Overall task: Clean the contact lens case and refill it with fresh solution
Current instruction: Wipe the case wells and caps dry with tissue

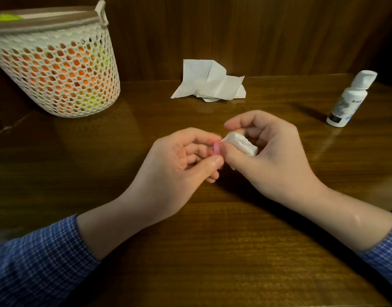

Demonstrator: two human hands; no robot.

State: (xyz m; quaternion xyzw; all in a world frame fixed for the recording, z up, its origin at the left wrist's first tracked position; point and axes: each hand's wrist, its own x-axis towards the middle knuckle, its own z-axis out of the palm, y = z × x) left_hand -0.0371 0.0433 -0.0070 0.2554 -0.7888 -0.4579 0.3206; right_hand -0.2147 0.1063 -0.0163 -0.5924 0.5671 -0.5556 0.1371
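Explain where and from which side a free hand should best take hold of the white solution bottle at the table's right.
Grip the solution bottle round its wide white body, below the narrower capped neck. It stands upright and apart from other things, so probably come from the side, fingers wrapping the body; the right hand is nearer but now holds a folded tissue.

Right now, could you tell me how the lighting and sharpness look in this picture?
Head view: dim, warm light, dark corners; soft glare on the table below the tissue; wide-angle bending tilts the bottle and basket; the pink piece between the hands is slightly blurred.

Pink lens case point(283, 148), white tissue point(209, 82), white bottle point(350, 100), blue-checked sleeves point(35, 260), brown wood-grain table point(212, 251).
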